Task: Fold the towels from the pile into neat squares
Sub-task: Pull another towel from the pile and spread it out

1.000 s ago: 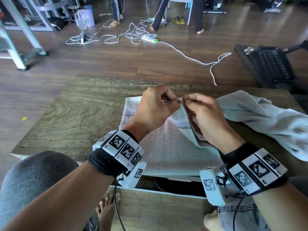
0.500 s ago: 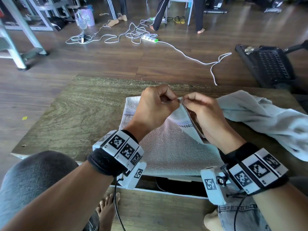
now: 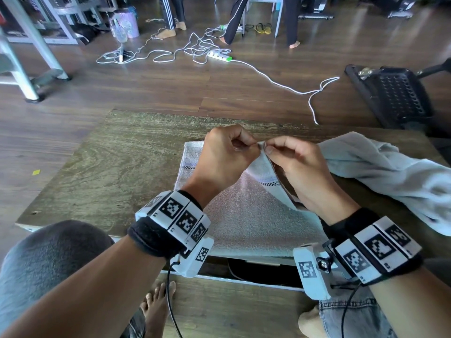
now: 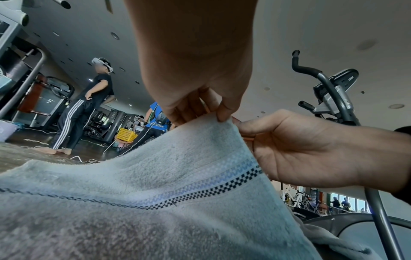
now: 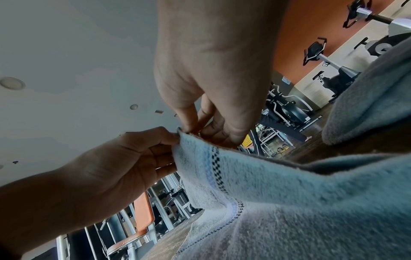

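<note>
Two towels are on the wooden table [image 3: 102, 167]. One towel [image 3: 244, 215] lies spread flat in front of the person, its near edge hanging at the table's front edge; it is pale with one dark checked stripe and a band of blue beside it near the end. The second towel [image 3: 390, 172] lies crumpled in a heap to the right, near the flat one, and whether the two touch cannot be told.

Both hands meet above the middle of the flat towel, at one lifted corner of it. The left hand [image 3: 224, 157] has its fingers curled, and thumb and fingertips pinch the cloth at the corner's edge. The right hand [image 3: 300, 162] pinches the same corner from the other side, thumb against forefinger, its other fingers bent loosely behind. The two pinches sit just beside each other, fingertips nearly touching. The corner rises in a peak from the table, and the right edge of the towel slopes down from it toward the right wrist.

From the left wrist the left hand [image 4: 200, 84] comes down onto the towel [image 4: 155, 211] from above, while the right hand [image 4: 300, 151] holds the edge from the side. From the right wrist the right hand [image 5: 213, 88] grips the towel [image 5: 289, 202] at its tip, and the left hand [image 5: 124, 163] holds it from the left

Each wrist wears one black band with white marker blocks
</note>
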Motion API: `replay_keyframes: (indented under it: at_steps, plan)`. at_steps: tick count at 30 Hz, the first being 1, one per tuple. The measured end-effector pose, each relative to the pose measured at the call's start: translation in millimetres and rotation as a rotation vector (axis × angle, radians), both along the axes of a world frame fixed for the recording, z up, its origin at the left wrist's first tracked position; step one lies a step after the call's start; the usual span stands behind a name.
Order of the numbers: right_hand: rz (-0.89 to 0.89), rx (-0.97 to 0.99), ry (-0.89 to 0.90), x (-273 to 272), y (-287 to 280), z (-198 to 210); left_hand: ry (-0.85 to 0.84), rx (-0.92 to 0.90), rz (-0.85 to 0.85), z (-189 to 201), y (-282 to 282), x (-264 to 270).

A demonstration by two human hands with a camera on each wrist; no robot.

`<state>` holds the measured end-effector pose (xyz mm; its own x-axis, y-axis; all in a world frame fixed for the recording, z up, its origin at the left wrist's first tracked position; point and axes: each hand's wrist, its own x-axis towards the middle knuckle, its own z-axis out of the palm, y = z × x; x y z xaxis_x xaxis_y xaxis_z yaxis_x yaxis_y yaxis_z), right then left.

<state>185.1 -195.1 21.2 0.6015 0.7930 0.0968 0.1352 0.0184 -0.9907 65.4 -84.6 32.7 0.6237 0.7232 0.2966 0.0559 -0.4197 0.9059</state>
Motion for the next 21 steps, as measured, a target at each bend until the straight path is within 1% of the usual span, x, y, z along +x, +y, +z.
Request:
replay_keyframes:
  at_steps: [4, 8, 12, 21]
  plan:
    - [0.007, -0.010, 0.015, 1.9, 0.0, -2.4, 0.012, 0.005, 0.024, 0.1, -0.8, 0.1]
    - [0.016, -0.011, 0.071, 1.2, 0.4, -2.4, 0.022, 0.015, 0.017, -1.0, -1.5, 0.0]
    - [0.017, 0.017, 0.074, -2.0, 1.4, -3.6, 0.016, 0.012, 0.016, -2.2, -2.6, 0.3]
    - [0.005, -0.007, 0.070, -2.9, 0.8, -3.2, 0.023, 0.014, 0.005, -1.4, -2.5, -0.1]
